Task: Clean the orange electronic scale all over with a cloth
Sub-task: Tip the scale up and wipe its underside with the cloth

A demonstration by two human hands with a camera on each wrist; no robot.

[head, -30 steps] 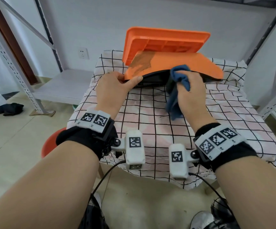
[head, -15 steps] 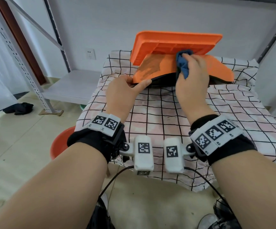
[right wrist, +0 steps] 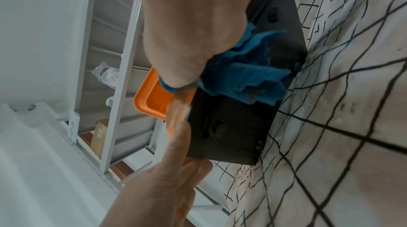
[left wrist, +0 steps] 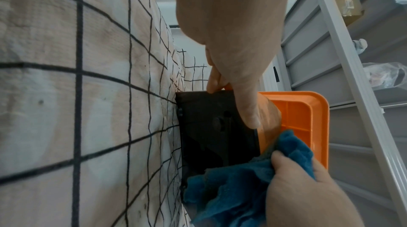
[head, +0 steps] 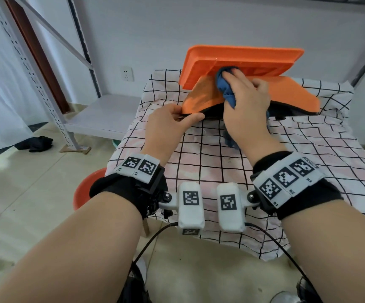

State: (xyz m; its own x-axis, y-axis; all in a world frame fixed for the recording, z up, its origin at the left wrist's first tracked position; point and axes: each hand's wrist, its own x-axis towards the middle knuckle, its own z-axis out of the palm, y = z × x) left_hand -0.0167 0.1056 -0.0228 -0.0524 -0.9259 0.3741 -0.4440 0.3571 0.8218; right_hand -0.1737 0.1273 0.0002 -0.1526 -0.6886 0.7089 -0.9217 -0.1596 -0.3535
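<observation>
The orange electronic scale [head: 291, 92] lies at the far side of the table, its black underside [left wrist: 211, 126] tipped up toward me. Its orange weighing tray [head: 253, 60] stands tilted above the body. My left hand [head: 168, 125] pinches the scale's near left corner, thumb under the rim and fingers on top. My right hand [head: 245, 106] grips a bunched blue cloth [head: 225, 86] and presses it where the tray meets the orange top. The cloth's loose end [right wrist: 249, 81] hangs over the black underside. In the left wrist view the cloth [left wrist: 231, 182] sits beside the tray [left wrist: 308, 116].
A checked tablecloth [head: 297, 154] covers the table. A grey metal shelf frame [head: 39, 84] stands to the left with a low white shelf board [head: 103, 114]. A red basin [head: 85, 189] sits on the floor by the table's left edge. A dark rag [head: 35, 143] lies on the floor.
My right hand has carried the cloth up from the scale's front edge to the joint under the tray, then slightly left. The left hand keeps its hold on the corner.
</observation>
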